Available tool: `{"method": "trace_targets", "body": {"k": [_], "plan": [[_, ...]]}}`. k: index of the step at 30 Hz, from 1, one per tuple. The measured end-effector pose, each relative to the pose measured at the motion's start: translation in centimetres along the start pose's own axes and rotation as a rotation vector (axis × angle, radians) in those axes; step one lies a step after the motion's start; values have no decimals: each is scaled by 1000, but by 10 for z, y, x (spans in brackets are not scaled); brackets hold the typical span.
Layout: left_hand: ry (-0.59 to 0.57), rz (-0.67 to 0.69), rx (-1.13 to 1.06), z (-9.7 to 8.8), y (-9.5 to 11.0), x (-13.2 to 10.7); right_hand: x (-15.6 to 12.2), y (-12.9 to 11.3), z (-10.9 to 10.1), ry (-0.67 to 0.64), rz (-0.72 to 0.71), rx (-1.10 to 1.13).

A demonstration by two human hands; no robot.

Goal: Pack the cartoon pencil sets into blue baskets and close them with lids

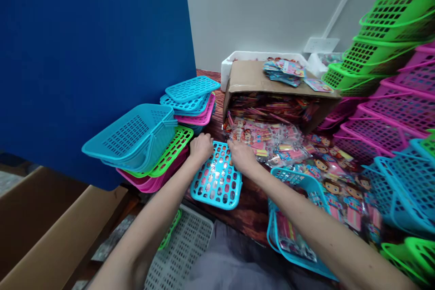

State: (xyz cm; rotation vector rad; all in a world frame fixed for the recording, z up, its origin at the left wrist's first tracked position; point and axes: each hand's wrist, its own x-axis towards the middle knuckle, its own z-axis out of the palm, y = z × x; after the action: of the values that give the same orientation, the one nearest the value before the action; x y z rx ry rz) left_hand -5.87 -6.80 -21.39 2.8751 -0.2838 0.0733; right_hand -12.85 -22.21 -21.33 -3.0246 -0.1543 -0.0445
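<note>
A blue perforated lid (pixel 217 176) lies over a small blue basket in front of me, with packed contents showing through its holes. My left hand (pixel 201 146) is closed at the lid's far left corner, fingers curled down over the edge. At the far right corner my right hand (pixel 242 156) is closed in the same way. Just beyond the right hand lies a heap of clear-wrapped packets (pixel 265 138) with cartoon figures. Under my right forearm stands another blue basket (pixel 299 176) holding similar packets. The fingertips are mostly hidden.
Stacked blue baskets (pixel 132 131) and loose lids (pixel 192 88) stand at left. A cardboard box (pixel 248 77) full of packets lies behind. Green baskets (pixel 390 50) and pink baskets (pixel 384 122) are piled at right. A grey crate (pixel 190 235) sits below the table edge.
</note>
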Motion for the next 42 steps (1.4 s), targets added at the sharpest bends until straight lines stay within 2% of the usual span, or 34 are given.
{"method": "trace_targets", "body": {"k": [5,8,11,14,19,23,27,33,38,40,42], "plan": [[-60,-49,-152,25,-21,-1,2,14,16,25,17,114],[-45,-94,-210,32,-23,-6,4,20,26,76,151,335],[0,-129,-217,27,-17,-13,6,21,30,99,268,531],[29,-131,-198,16,-10,-20,2,20,24,110,297,569],[15,-86,-184,8,-8,-26,-37,19,13,227,367,639],[-70,-44,-205,12,-7,-32,-64,14,15,132,562,924],[-73,-37,-195,15,-2,-40,-67,6,23,79,642,1077],[-61,-19,-126,16,1,-44,-68,-2,30,65,640,1207],[-9,63,-50,10,7,-50,-65,-1,30,115,585,1115],[23,179,-16,8,10,-53,-58,1,26,148,537,1022],[21,357,26,9,11,-54,-53,5,21,172,475,916]]}}
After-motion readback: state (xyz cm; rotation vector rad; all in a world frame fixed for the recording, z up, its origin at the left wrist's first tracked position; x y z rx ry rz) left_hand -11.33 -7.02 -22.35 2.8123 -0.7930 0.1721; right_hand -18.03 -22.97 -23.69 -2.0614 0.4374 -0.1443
